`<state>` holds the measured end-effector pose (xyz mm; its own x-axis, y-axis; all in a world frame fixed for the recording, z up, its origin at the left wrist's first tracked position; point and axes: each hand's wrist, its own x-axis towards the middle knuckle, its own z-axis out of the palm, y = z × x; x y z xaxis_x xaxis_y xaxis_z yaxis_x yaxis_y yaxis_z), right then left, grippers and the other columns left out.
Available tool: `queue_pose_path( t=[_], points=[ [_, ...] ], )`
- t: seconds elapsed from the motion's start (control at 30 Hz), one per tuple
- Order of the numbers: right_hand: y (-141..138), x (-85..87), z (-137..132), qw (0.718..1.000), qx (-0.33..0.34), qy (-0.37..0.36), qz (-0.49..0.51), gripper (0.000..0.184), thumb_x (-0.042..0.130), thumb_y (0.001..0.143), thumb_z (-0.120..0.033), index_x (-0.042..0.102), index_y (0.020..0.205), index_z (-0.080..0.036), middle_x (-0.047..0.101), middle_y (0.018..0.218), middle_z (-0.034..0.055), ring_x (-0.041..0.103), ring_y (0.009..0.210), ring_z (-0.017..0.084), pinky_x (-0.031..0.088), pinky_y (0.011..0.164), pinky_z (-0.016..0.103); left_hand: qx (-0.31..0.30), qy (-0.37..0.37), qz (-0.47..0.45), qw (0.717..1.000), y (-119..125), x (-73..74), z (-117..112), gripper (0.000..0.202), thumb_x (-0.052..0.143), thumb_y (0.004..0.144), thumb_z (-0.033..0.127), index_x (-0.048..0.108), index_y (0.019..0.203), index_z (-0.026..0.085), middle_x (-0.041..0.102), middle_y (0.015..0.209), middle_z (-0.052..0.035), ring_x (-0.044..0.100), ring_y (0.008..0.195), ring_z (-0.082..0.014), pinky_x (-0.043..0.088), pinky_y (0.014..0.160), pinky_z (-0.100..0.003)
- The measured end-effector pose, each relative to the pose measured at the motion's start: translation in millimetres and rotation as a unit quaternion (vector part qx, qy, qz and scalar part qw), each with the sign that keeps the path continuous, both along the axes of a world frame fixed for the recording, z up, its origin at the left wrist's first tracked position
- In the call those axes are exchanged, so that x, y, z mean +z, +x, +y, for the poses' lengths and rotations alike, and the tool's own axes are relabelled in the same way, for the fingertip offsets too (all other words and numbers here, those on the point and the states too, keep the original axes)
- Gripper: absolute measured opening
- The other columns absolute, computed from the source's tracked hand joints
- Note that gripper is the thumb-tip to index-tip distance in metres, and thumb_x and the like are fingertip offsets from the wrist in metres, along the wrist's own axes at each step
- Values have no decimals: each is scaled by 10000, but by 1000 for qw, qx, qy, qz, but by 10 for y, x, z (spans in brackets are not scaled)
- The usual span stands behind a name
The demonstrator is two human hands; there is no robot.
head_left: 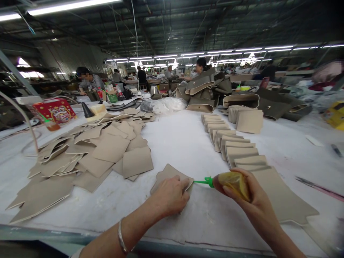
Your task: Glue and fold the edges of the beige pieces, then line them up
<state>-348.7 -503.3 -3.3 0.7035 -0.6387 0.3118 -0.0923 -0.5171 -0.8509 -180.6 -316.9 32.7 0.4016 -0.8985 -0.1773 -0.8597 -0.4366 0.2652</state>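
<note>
My left hand [172,193] is closed on a small beige leather piece [166,173] at the near middle of the table, its fingers curled over the right part. My right hand [249,193] is wrapped round a squeeze bottle [232,184] of amber liquid, tilted on its side. The bottle's thin green nozzle [202,181] points left, and its tip meets the right edge of the leather piece. What lies under my left fingers is hidden.
A loose heap of beige pieces [110,147] spreads over the left. To the right runs a row of folded pieces [236,145], with scissors [317,186] beyond. Dark bags [204,89] are piled at the back. Several people work farther off. A second glue bottle [51,124] stands left.
</note>
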Motion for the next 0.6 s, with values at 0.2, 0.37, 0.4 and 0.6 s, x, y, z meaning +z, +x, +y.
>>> queue_pose_path(
  t=[0.2,0.37,0.4,0.6],
  points=[
    [-60,-38,33,998,36,32,39,488,675,830,-537,492,1198,-273,610,1014,22,610,884,242,497,779,326,1,7,8,1000,-5,5,14,410,343,861,274,557,1208,243,616,942,-85,642,857,-281,512,771,-405],
    [-83,-42,59,998,21,53,29,499,678,828,-539,488,1204,-272,619,1001,17,610,890,241,486,793,315,-2,15,12,1000,-7,-5,36,472,302,893,287,478,1329,245,606,987,-100,638,882,-294,505,785,-421],
    [-87,-46,66,998,25,53,32,500,682,825,-537,491,1204,-271,618,1015,18,610,899,241,484,802,313,-3,17,15,1000,-7,-6,39,479,299,897,286,465,1344,244,603,997,-101,638,889,-292,503,791,-418],
    [-116,-62,93,997,40,56,27,489,682,829,-518,498,1210,-273,606,1052,17,605,920,233,489,811,298,-1,21,29,999,4,-15,53,520,281,921,291,364,1434,275,575,1044,-91,629,921,-271,488,830,-395]
  ],
)
